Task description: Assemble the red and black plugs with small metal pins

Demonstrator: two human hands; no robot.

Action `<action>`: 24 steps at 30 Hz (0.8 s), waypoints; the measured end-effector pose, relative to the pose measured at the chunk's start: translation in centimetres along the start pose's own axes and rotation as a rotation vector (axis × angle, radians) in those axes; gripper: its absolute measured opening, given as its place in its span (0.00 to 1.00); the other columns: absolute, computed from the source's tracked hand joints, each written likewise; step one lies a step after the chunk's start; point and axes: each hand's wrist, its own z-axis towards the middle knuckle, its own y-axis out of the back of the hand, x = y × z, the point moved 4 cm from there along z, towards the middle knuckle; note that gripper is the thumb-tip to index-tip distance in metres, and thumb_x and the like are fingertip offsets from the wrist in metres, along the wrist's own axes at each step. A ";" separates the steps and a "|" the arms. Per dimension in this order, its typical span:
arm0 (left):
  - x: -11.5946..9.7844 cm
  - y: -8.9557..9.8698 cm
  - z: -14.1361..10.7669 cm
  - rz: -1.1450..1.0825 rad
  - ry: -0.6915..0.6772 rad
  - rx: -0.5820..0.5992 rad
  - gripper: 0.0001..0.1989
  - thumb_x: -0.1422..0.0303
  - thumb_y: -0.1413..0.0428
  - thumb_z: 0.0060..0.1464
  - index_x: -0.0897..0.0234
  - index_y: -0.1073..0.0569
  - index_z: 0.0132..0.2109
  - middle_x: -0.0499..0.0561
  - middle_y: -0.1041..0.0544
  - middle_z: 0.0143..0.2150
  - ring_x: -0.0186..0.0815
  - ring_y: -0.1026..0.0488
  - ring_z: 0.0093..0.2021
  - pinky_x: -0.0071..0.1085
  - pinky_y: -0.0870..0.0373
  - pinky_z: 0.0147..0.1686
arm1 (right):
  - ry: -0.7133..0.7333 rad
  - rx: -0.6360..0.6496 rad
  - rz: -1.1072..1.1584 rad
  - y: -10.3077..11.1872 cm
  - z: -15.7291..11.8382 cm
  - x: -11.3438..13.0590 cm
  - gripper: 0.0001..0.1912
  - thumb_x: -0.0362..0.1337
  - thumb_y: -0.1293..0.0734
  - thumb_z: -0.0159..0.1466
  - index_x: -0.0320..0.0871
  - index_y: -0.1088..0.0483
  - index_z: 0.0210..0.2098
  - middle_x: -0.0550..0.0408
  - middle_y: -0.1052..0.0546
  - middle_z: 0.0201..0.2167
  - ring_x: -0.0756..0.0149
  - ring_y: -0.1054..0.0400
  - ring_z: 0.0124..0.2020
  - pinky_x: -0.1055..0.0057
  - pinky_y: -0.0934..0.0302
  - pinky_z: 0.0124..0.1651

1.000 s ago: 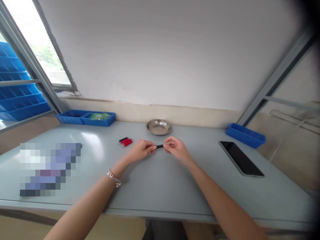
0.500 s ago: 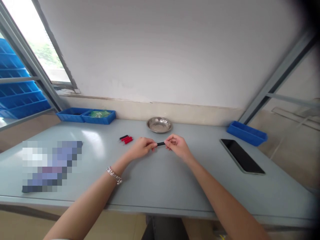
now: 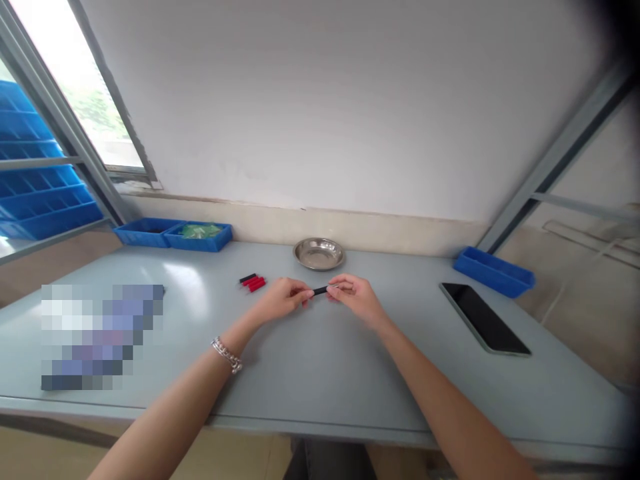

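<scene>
A short, thin black rod (image 3: 319,291) is held between my two hands above the table. My left hand (image 3: 287,297) pinches its left end between thumb and fingers. At the other end, the thumb and fingers of my right hand (image 3: 354,295) are closed, and a thin pale tip shows between them. Left of my left hand lie several similar small rods with thin metal ends: red rods (image 3: 256,285) and a black one (image 3: 247,278). Just beyond my hands stands a round, shallow metal dish (image 3: 319,255).
Two blue bins (image 3: 199,237) stand at the back left, one with green packets (image 3: 200,231) inside. Another blue bin (image 3: 494,271) is at the back right, with a phone (image 3: 484,319) in front. A pixelated item (image 3: 105,337) lies left on the grey table (image 3: 320,373).
My right fingers have shifted on the rod's right end, and a thin pale tip now shows there. The rod tilts slightly more. The whole view has moved a little.
</scene>
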 end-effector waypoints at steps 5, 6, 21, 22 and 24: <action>-0.3 0.1 -0.1 0.013 -0.001 -0.017 0.19 0.57 0.55 0.51 0.68 0.29 0.29 0.47 0.31 0.21 0.28 0.39 0.21 0.24 0.44 0.22 | -0.011 -0.014 0.005 0.0 0.0 -0.2 0.15 0.48 0.35 0.50 0.41 0.36 0.25 0.55 0.27 0.19 0.70 0.34 0.21 0.70 0.40 0.28; -0.3 0.1 -0.1 0.024 -0.003 -0.014 0.20 0.56 0.55 0.51 0.68 0.29 0.28 0.47 0.31 0.21 0.28 0.39 0.21 0.24 0.44 0.22 | -0.012 -0.015 -0.002 0.1 0.0 -0.2 0.15 0.48 0.35 0.50 0.41 0.36 0.25 0.55 0.27 0.19 0.70 0.34 0.21 0.70 0.40 0.28; 0.1 -0.1 -0.1 -0.043 0.022 0.027 0.21 0.54 0.54 0.51 0.69 0.28 0.30 0.48 0.30 0.22 0.28 0.38 0.22 0.24 0.44 0.21 | 0.017 0.042 0.008 0.1 -0.1 0.5 0.11 0.40 0.32 0.47 0.42 0.38 0.24 0.60 0.30 0.20 0.72 0.35 0.22 0.71 0.40 0.29; 0.1 -0.1 -0.1 -0.037 0.014 0.016 0.21 0.55 0.54 0.50 0.69 0.28 0.30 0.48 0.30 0.22 0.28 0.38 0.22 0.24 0.44 0.21 | 0.007 0.039 0.008 0.0 0.0 0.4 0.11 0.41 0.32 0.47 0.42 0.38 0.23 0.60 0.31 0.20 0.72 0.36 0.22 0.71 0.40 0.29; 0.1 0.0 0.0 -0.026 -0.001 0.000 0.20 0.55 0.53 0.50 0.69 0.28 0.31 0.48 0.30 0.22 0.28 0.38 0.22 0.24 0.44 0.22 | -0.006 0.024 0.007 -0.1 0.0 0.2 0.12 0.42 0.33 0.48 0.42 0.39 0.22 0.59 0.31 0.19 0.72 0.36 0.21 0.71 0.40 0.28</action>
